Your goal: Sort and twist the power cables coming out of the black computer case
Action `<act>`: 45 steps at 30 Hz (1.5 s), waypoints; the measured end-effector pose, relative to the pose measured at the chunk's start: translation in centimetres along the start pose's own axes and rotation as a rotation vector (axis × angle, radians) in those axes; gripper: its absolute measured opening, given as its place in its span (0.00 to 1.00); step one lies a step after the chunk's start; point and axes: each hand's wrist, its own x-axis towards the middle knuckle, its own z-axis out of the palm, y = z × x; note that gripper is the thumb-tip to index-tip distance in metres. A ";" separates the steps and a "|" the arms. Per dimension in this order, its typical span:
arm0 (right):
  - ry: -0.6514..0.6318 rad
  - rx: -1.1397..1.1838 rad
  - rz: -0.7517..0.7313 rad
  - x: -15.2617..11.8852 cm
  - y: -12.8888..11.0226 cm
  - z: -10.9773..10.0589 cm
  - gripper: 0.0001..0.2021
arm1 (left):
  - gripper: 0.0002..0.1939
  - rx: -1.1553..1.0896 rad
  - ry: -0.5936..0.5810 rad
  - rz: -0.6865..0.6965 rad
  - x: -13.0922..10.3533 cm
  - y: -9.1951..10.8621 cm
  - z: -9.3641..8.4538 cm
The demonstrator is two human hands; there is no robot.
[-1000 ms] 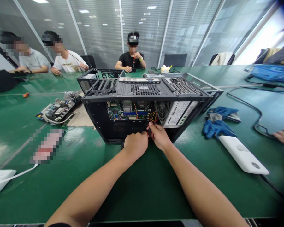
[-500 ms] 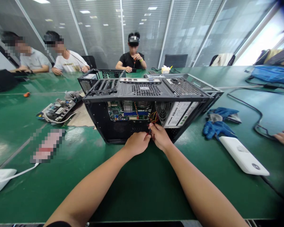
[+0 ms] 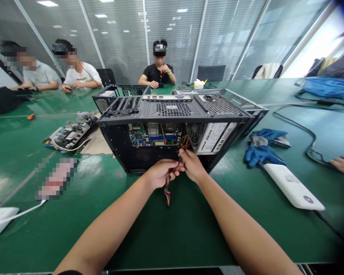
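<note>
Your left hand (image 3: 162, 175) has its grip closed around a twisted bundle of coloured wires (image 3: 167, 191), whose loose end hangs below your fingers, in front of the open computer case (image 3: 143, 156). Your right hand (image 3: 192, 165) pinches the same bundle higher up, just below the power supply (image 3: 216, 138). The case stands on the green counter (image 3: 166, 240), with blue gloves (image 3: 263, 152) lying to its right.

I am holding both bare arms (image 3: 110, 225) out ahead, forearms slanting inward toward each other. My left hand (image 3: 159, 173) is curling its fingers into a grip, thumb pointing rightward; close beside it, my right hand (image 3: 192, 164) is pinching, thumb lying uppermost.
</note>
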 end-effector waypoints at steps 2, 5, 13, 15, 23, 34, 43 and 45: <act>0.018 0.023 0.010 0.0 0.1 0.0 0.22 | 0.04 0.028 0.025 0.021 0.0 -0.1 0.0; 0.021 0.042 0.024 0.0 0.0 0.1 0.21 | 0.05 0.111 0.048 0.061 -0.1 -0.2 0.3; 0.029 0.030 -0.005 0.0 0.0 0.0 0.20 | 0.06 0.571 0.159 0.217 0.0 -0.5 0.6; 0.029 0.039 -0.001 0.1 0.1 0.0 0.20 | 0.07 0.723 0.182 0.287 0.0 -0.7 0.5; 0.034 0.055 0.009 0.0 -0.1 0.1 0.20 | 0.07 0.900 0.255 0.429 -0.2 -1.1 0.6; 0.021 0.060 0.012 -0.1 -0.1 0.1 0.21 | 0.09 0.043 0.061 0.124 0.2 -0.9 0.3; 0.012 0.095 0.013 -0.2 -0.3 0.3 0.21 | 0.18 -0.340 -0.054 -0.112 0.3 -0.5 0.0; 0.015 0.092 0.029 -0.2 -0.3 0.2 0.21 | 0.16 -0.383 -0.062 -0.136 0.2 -0.5 0.1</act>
